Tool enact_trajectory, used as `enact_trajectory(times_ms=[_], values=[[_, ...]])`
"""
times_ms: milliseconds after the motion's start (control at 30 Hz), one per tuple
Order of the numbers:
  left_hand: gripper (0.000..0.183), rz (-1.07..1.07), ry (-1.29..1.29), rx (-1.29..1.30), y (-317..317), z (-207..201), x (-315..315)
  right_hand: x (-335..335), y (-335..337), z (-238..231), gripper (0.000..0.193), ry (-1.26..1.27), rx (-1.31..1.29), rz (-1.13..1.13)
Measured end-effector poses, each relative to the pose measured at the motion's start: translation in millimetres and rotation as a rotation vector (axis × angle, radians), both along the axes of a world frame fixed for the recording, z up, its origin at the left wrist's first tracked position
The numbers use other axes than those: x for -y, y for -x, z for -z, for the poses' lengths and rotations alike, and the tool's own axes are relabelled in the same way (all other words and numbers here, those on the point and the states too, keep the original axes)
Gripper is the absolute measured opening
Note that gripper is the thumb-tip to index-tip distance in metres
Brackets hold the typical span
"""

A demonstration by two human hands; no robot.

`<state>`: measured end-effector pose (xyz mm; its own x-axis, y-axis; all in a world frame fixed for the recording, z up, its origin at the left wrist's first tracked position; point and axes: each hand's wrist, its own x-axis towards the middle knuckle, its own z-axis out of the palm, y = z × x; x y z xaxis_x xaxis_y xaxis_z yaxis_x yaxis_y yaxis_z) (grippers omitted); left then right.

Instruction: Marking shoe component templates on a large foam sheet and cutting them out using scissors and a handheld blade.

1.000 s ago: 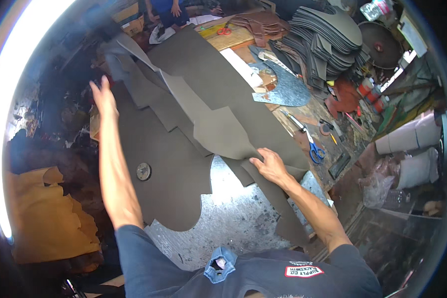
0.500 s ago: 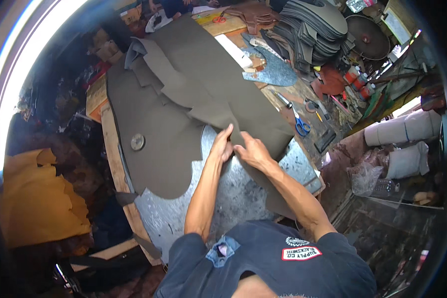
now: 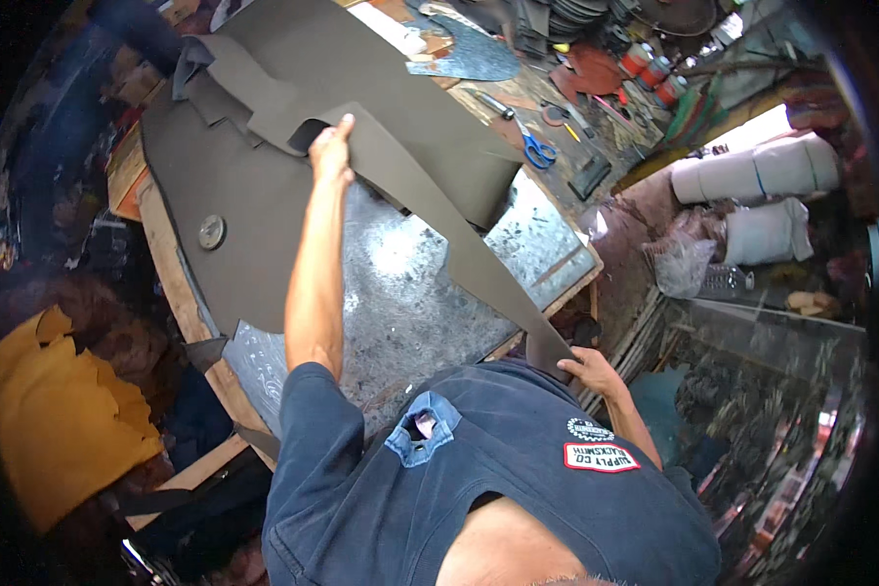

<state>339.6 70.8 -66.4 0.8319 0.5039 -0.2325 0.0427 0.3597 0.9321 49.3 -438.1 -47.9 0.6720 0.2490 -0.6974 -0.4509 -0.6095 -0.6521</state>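
One long grey-brown strip [image 3: 410,178] crosses the centre; one pair of scissors [image 3: 539,150] and three red bottles [image 3: 652,74] sit upper right, two white rolls [image 3: 752,171] right, one round disc [image 3: 212,232] left, one yellow hide [image 3: 59,430] lower left.

The dark shirt [image 3: 527,430] bears a red-bordered white patch [image 3: 602,457] with lettering. Beside it is a pale, gear-like emblem [image 3: 590,430].

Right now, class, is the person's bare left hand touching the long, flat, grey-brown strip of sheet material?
Touching. The head view shows it: the left hand grips the grey-brown strip near its upper end, thumb lying over the strip.
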Motion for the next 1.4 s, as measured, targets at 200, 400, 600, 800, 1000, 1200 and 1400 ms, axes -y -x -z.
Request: enact_trajectory(times_ms=[200, 400, 600, 800, 1000, 1200, 1400], values=[[0.060, 0.086, 0.002, -0.148, -2.6, -19.1, -43.0, -44.7, -37.8, -125.3, 0.032, -0.306, 0.371, 0.127], [0.073, -0.137, -0.700, 0.005, 107.1, 9.1, 20.5, -69.2, -69.7, -128.3, 0.031, -0.250, 0.386, 0.130], [0.070, 0.795, -1.501, 0.736, 209.7, -103.2, 162.8, -107.8, -92.3, -156.6, 0.027, -0.263, 0.211, -0.094], [0.036, 0.493, -1.230, 0.964, 181.4, -124.2, 187.6, -106.8, -90.4, -169.7, 0.040, -0.537, 0.223, -0.115], [0.043, 0.215, -0.878, 0.811, 119.4, -143.9, 124.6, -62.1, -33.3, -122.5, 0.028, -0.126, -0.127, -0.247], [0.040, -0.028, -0.438, 0.242, 57.1, -90.2, 10.4, -46.8, -36.7, -98.9, 0.026, -0.103, -0.028, -0.172], [0.067, 0.008, -0.886, -0.013, 76.4, -44.0, -25.9, -78.2, -83.4, -99.0, 0.030, -0.095, 0.096, -0.231]])
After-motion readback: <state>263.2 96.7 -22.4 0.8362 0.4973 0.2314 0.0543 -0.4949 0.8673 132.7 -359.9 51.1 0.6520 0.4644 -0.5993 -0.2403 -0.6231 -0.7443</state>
